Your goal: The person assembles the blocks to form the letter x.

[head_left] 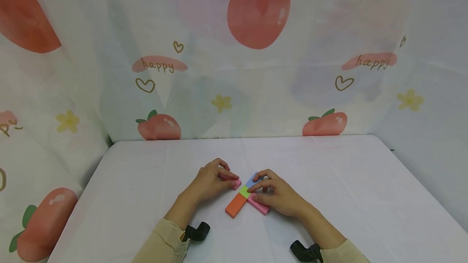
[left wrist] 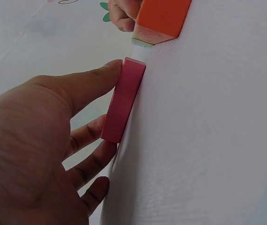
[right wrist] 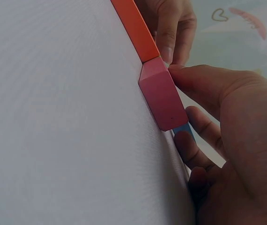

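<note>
My left hand [head_left: 212, 180] pinches a pink block [left wrist: 124, 101] between thumb and fingers, low over the white table, just left of a block cluster. In that cluster an orange block [head_left: 235, 206], a lime-green block [head_left: 244, 191] and a blue block [head_left: 251, 180] run in a diagonal line. A second pink block [head_left: 258, 205] branches off at the green one, toward the lower right. My right hand [head_left: 276, 192] has its thumb at this pink block, with curled fingers reaching over to the green and blue blocks. Its fingers partly hide the blue block.
A white cloth [head_left: 329, 198] covers the table, whose far edge meets a fruit-printed curtain [head_left: 256, 80]. Black wrist mounts [head_left: 197, 231] sit at both cuffs, close above the tabletop.
</note>
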`<state>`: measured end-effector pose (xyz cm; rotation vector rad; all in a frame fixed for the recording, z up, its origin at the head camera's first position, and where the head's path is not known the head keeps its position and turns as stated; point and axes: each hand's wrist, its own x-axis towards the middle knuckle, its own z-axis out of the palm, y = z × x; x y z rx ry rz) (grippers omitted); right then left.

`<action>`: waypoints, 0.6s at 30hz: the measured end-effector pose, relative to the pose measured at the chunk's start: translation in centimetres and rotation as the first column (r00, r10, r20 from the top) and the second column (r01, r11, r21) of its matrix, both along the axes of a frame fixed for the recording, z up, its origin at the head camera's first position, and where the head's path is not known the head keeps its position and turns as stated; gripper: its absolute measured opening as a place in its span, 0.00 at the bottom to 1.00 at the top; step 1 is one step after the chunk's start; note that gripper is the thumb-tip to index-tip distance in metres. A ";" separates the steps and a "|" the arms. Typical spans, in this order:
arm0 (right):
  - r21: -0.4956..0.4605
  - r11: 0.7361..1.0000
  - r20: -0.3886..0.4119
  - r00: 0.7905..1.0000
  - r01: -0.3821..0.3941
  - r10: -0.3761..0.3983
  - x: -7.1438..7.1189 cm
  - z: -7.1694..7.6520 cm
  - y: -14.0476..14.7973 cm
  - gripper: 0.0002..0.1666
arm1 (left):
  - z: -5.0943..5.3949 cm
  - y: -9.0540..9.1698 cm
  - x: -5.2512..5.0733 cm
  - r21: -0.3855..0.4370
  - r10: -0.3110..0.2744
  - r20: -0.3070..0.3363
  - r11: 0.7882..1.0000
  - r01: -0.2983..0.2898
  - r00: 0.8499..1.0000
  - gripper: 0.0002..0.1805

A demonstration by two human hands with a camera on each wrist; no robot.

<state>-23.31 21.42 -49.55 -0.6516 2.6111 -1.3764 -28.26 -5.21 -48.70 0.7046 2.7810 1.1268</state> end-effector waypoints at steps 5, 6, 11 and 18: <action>0.000 1.000 0.004 1.000 0.001 -0.001 0.0 -0.1 0.0 0.11 | 0.0 0.0 0.0 -0.008 -0.002 -0.005 1.000 0.002 1.000 0.09; 0.000 1.000 0.005 1.000 0.001 -0.001 -0.1 -0.1 0.0 0.11 | 0.0 0.0 0.0 -0.010 -0.002 -0.003 1.000 0.002 1.000 0.09; 0.004 1.000 0.009 1.000 0.003 -0.003 -0.1 -0.1 0.0 0.10 | 0.1 0.1 0.0 -0.020 0.000 0.014 1.000 0.000 1.000 0.09; 0.004 1.000 0.006 1.000 0.001 -0.001 -0.1 -0.1 0.0 0.10 | 0.0 0.1 0.0 -0.021 0.002 0.016 1.000 -0.001 1.000 0.09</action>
